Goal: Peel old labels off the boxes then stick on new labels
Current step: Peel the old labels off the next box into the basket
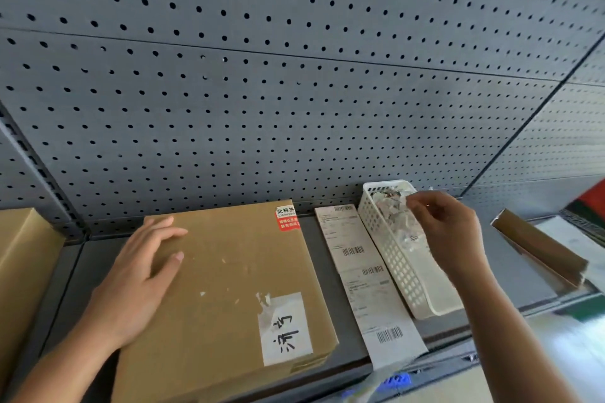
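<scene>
Brown cardboard box (229, 271) lies flat on a grey shelf (330, 258), filling the near centre of the view. On its near right corner sits a white label (286, 327) with black handwritten characters, its upper edge torn and ragged. Small white flecks of paper residue (226, 260) dot the bare cardboard further up. The left hand (140, 271) rests palm down on the left part of the box lid, fingers relaxed and spread, gripping nothing.

Just right of the box, a long strip of white barcode labels (363, 275) lies on the shelf, running from the front edge toward the back. Beside the strip stands a white slotted plastic basket (406, 275) holding crumpled paper scraps (389, 206). The right hand (448, 232) hovers over the far end of the basket, fingertips drawn together above the scraps; whether they pinch a scrap cannot be told.

At the box's far right corner is a red and white sticker (287, 217). A second cardboard box (19, 255) sits at the left edge, and a folded cardboard piece (540, 249) lies to the right. Behind everything rises a grey pegboard wall (294, 75).
</scene>
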